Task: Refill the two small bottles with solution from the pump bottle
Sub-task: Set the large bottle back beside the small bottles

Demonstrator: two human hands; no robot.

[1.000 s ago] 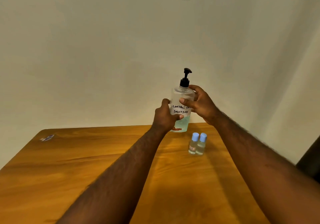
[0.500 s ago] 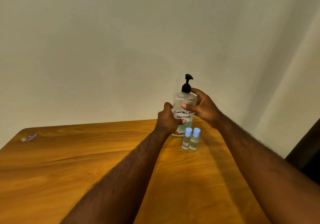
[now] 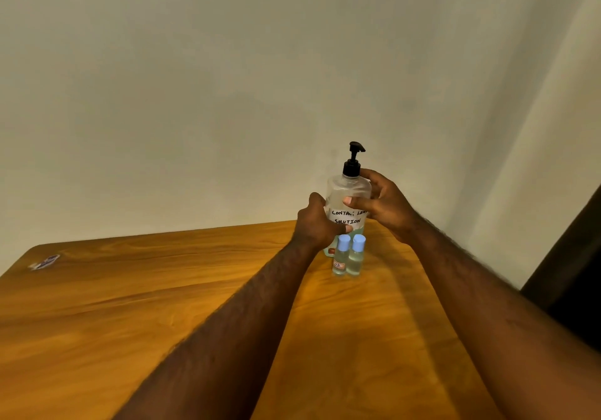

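A clear pump bottle [image 3: 347, 191] with a black pump head and a hand-written label stands upright near the table's far edge, with pale blue-green liquid low inside. My left hand [image 3: 317, 224] grips its left side at the label. My right hand [image 3: 382, 205] holds its right shoulder, thumb across the front. Just in front of it stand two small clear bottles with light blue caps, side by side and touching: the left small bottle [image 3: 340, 257] bears a small red label, the right small bottle [image 3: 355, 257] is plain. Both are capped.
The wooden table [image 3: 162, 305] runs up to a plain wall. A small sticker [image 3: 45, 261] lies at its far left corner. A dark piece of furniture [image 3: 572, 263] stands beyond the table's right edge.
The pump bottle has come down from above the table, held in both hands, and now stands on it right behind the two small bottles. The view has shifted downward.
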